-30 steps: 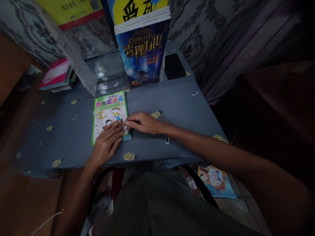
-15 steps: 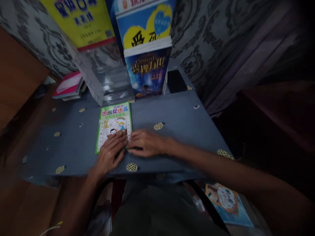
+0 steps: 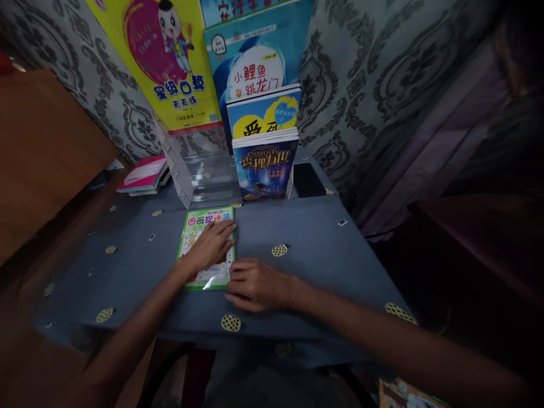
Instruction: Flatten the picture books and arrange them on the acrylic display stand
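A single head-worn camera looks forward and down, close in, over the surface (image 3: 306, 238) toward a patterned backdrop (image 3: 365, 113).

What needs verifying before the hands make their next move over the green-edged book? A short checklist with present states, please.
1. Green-edged book lying flat on the tablecloth: ok.
2. Left hand on the book: ok, it lies across the cover.
3. Cover picture in full view: not ok, the left hand hides much of it.
4. Right hand holding the book: cannot tell; its curled fingers are at the lower right edge.
5. Black flat device clear of both hands: ok, it lies apart, beside the clear rack.
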### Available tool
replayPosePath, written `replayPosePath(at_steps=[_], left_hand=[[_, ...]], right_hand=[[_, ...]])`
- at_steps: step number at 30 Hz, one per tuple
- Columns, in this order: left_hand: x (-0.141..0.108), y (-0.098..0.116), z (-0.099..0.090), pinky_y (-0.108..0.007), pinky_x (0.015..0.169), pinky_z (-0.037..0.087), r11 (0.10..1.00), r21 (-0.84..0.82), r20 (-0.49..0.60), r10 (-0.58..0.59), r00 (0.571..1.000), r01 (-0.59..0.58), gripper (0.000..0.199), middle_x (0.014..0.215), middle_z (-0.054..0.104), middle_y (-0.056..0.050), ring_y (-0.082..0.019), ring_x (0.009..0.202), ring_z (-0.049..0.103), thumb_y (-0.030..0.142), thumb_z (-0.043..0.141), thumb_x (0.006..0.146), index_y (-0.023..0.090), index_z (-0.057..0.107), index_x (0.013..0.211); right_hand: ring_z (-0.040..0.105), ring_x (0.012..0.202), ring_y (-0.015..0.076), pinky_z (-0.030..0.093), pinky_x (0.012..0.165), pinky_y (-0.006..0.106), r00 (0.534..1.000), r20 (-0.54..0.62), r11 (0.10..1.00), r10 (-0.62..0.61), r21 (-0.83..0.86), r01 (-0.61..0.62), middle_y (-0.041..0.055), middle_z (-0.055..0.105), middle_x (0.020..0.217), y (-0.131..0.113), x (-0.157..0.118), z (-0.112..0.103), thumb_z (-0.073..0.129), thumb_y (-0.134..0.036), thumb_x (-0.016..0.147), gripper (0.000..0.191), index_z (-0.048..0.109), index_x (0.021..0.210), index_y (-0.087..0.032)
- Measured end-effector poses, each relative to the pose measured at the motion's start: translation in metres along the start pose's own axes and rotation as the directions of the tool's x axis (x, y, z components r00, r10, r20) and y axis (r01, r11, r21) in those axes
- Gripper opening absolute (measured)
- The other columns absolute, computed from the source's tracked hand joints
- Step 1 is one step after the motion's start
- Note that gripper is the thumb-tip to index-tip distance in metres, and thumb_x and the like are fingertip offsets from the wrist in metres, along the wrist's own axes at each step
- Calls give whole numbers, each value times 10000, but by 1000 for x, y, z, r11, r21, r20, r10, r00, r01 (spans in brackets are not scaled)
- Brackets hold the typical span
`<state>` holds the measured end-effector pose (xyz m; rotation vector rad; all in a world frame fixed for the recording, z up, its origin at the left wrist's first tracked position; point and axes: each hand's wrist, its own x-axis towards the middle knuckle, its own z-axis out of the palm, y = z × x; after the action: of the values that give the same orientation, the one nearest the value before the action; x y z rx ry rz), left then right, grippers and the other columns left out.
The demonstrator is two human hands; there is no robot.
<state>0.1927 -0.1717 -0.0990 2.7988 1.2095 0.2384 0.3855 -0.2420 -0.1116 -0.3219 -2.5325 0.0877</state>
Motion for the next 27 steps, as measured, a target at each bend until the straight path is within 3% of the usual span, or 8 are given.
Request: replayPosePath(at_steps=[4,8,15,23,27], left_hand=[[27,-15,3,-518,1208,308,999,25,13,-43,999,42,461,1548,497,-180,-283,1440,464,346,415,1041,131,523,1434],[33,-23,5,-475,1188,333,1000,4,-24,-3,1000,3,480,1525,524,-182,-274,1428,475,388,439,1034,122,535,1421],[29,-26,13,-467,1165,355,1000,-17,-120,11,993,-14,420,1497,564,-146,-256,1402,501,377,431,1030,177,601,1359],[17,-26,12,-472,1186,371,996,-77,-136,38,990,-48,427,1461,600,-125,-251,1368,539,398,425,1031,185,602,1357],[0,-31,8,-492,1204,347,994,-89,-153,-75,985,62,439,1467,592,-126,-256,1385,519,386,401,1035,187,552,1396]], right_hand=[[549,698,167,458,705,287,1000,-13,1000,-4,18,4,19,635,645,1,-1,1,548,-289,1003,330,634,702,-185],[546,675,168,477,694,287,999,-46,998,11,56,-9,24,644,633,2,-2,3,543,-286,1002,336,631,692,-189],[583,701,167,506,728,273,992,-95,971,83,232,-59,28,668,653,4,-2,4,510,-238,1003,300,666,756,-174],[606,709,157,532,791,283,978,-100,908,184,399,-130,25,687,680,6,-2,6,546,-169,962,263,645,719,-184],[646,798,171,537,831,299,958,-63,893,280,384,-235,48,732,778,10,-2,5,552,-166,976,217,695,813,-162]])
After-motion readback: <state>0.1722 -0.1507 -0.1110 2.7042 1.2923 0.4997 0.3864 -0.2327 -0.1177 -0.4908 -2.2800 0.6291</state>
